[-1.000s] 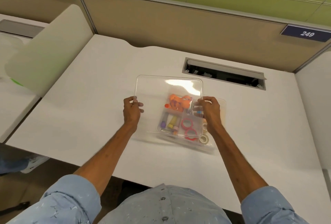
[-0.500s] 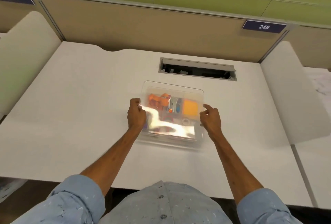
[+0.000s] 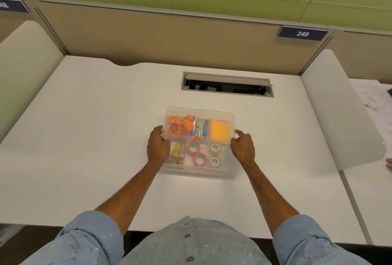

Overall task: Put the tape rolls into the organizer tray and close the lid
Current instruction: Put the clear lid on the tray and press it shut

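The clear organizer tray sits mid-worktop with its transparent lid apparently seated on top. Two pink tape rolls and two white tape rolls lie in its near compartments. The left hand curls around the tray's left edge, and the right hand, fingers loosely bent, touches the right edge.

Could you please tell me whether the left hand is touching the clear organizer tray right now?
Touching. In the head view the left hand wraps over the left edge of the organizer tray, its fingers overlapping the rim with no gap.
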